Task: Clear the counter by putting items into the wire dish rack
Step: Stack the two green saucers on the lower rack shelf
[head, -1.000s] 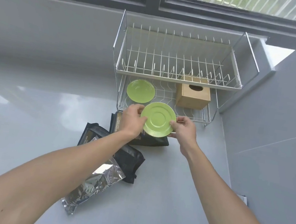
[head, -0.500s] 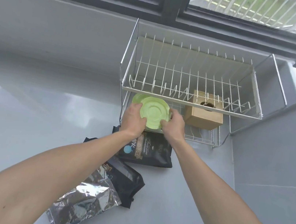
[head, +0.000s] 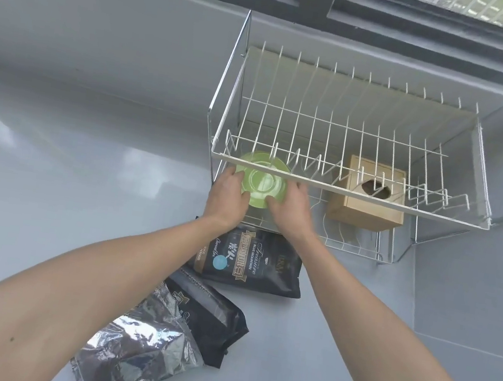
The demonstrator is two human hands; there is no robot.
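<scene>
Green plate [head: 263, 183] between left hand [head: 228, 199] and right hand [head: 289, 209] (both gripping).

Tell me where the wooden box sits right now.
The wooden box sits on the lower tier of the wire dish rack, toward its right side, under the upper shelf and to the right of the green plate held by both hands.

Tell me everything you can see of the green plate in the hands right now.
The green plate is small, round, glossy, with a raised centre ring. The left hand and right hand grip its opposite edges, holding it about level in the wire dish rack's lower tier, over a second green plate.
</scene>
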